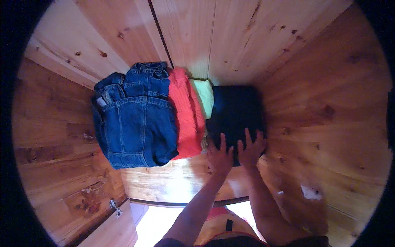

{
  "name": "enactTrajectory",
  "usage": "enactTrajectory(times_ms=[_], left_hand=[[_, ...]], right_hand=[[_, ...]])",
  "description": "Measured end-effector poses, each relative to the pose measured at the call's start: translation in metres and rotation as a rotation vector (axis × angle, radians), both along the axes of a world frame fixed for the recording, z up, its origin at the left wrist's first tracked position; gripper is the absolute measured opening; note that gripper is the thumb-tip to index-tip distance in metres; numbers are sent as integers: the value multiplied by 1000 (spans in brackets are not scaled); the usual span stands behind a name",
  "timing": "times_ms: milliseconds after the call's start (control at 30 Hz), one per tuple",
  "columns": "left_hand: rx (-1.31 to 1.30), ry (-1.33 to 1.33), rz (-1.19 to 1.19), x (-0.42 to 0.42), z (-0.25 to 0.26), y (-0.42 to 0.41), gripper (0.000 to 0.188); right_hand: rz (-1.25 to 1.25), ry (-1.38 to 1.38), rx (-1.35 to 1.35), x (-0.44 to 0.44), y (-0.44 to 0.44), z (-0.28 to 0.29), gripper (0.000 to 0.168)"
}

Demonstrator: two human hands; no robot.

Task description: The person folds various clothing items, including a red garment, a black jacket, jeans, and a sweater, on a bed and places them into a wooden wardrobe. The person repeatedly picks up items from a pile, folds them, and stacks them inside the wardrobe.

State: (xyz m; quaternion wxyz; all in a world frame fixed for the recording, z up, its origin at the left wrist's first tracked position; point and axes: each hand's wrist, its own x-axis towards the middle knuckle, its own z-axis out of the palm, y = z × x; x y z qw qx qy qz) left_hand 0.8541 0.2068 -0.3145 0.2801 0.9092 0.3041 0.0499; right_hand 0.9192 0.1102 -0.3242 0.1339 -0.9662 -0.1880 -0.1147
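Both my hands rest with spread fingers on the near part of a folded dark cloth item point(237, 111), my left hand point(220, 156) on its left side and my right hand point(251, 149) on its right. Against its left edge lies a folded pale green cloth point(204, 97). Beside that is a folded red knit garment point(188, 123), partly under a folded blue denim garment point(135, 129) at the left of the row. More denim point(148, 77) shows at the back of that pile.
Wooden board walls surround the clothes: the back wall point(191, 34), left side wall point(52, 123) and right side wall point(327, 102). A hinged wooden door point(108, 228) with a metal hinge point(115, 208) stands at the lower left. The shelf's front edge point(160, 203) is near my body.
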Motion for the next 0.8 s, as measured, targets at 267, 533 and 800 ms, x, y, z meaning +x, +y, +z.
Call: enactTrajectory(times_ms=[267,533,800], left_hand=[[163,17,-12,21,-33,8,60],[148,-142,-289,-64,-10,27,57],[-18,169,-488,-390,-39,-5,54]], right_hand=[[11,55,38,18,10,-3,51],[-58,265,-18,-30,-19,45,53],[-231,761,100,-378,-117,7,35]])
